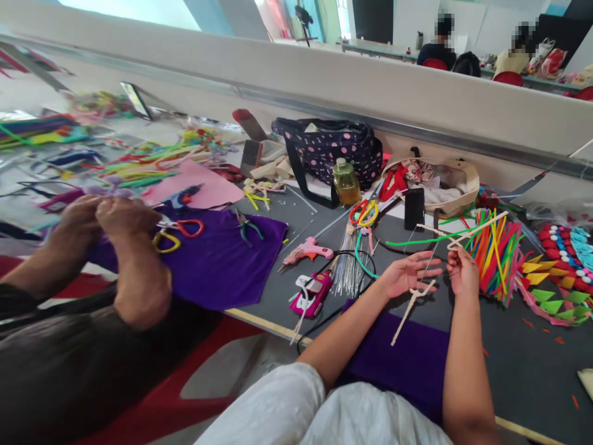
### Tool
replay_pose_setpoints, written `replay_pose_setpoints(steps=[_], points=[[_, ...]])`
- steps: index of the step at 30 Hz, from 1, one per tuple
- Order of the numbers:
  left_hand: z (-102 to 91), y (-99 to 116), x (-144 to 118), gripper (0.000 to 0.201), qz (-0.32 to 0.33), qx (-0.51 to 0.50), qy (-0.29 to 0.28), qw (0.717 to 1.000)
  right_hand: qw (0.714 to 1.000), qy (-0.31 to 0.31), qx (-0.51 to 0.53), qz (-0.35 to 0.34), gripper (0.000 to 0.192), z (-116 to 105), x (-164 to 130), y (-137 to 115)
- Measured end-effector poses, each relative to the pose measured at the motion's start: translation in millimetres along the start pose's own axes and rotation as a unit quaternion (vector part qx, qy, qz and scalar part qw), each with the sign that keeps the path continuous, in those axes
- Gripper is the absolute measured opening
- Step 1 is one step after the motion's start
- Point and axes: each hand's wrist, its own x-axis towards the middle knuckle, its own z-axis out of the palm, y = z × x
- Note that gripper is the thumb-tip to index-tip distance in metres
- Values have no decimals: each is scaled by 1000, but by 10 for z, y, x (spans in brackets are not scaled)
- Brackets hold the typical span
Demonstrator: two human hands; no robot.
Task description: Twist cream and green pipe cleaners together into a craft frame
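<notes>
My right hand [462, 272] is closed, its fingertips pinching a cream pipe cleaner [479, 227] that is bent into a small loop and points up and to the right. My left hand [408, 272] lies palm up with its fingers spread. Just under those fingers is a second cream pipe cleaner [404, 316], twisted into a forked shape; whether the hand supports it I cannot tell. A thin wire runs up from near the fork. Behind both hands stretches a green pipe cleaner [424, 240]. Below them, purple cloth [403, 352] covers the table edge.
Left of my arms lie a pink glue gun [308, 250], a magenta device [312, 295] with a cord, and scissors [365, 212]. A bottle [346, 182], dotted bag [328, 148] and phone [414, 209] stand behind. Colourful pipe cleaners [495, 256] lie right. A co-worker's hands [111, 222] work at left.
</notes>
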Motion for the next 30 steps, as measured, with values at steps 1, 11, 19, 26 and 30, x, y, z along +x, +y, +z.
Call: replay_pose_setpoints(steps=[1,11,19,26,30], points=[[12,-18,-33,50,-1,9,2,1000,1000,-11,-5,2,29,4,-10,1],[-17,53,-377,53,45,102,123,986,996,-56,-66,15,28,-7,-78,85],[-10,440,-771,13,41,528,354,770,994,-79,-74,-16,28,40,-102,79],[563,835,-785,18,204,753,333,530,983,-149,-86,-64,22,127,-179,14],[915,914,-448,18,305,791,192,495,975,-176,-105,-80,24,231,-239,-66]])
